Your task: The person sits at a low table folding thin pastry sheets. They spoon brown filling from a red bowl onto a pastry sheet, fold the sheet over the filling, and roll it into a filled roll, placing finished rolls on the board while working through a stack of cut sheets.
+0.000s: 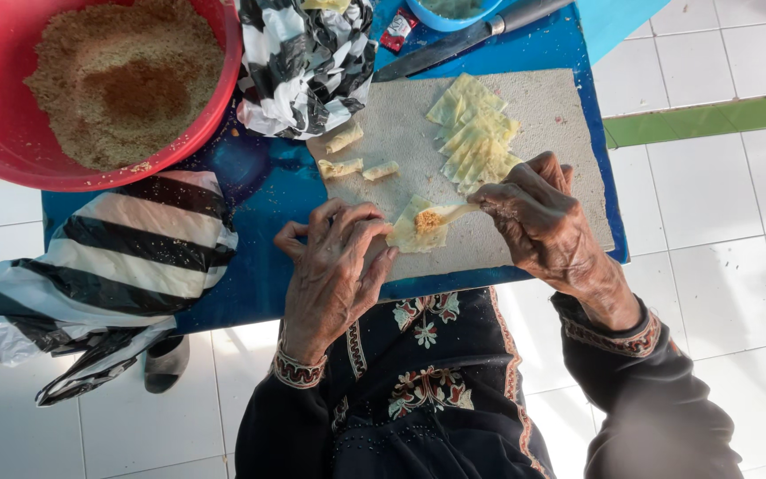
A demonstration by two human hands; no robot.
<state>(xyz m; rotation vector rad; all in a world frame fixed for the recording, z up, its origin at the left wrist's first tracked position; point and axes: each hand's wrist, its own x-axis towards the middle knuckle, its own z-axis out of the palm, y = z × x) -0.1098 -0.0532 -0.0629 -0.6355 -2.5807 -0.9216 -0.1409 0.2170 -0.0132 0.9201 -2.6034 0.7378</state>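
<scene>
Your left hand [334, 266] presses curled fingers on the pale square dough wrapper [414, 232]; at three o'clock, your right hand [538, 217] pinches a small spoon [454, 213] of crumbly filling.

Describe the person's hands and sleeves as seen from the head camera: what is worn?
Both hands, left hand and right hand, are bare, with no gloves or rings visible. The arms wear long dark sleeves ending in patterned cuffs with red, white and dark embroidery. The same floral embroidery runs down the garment's front.
</scene>
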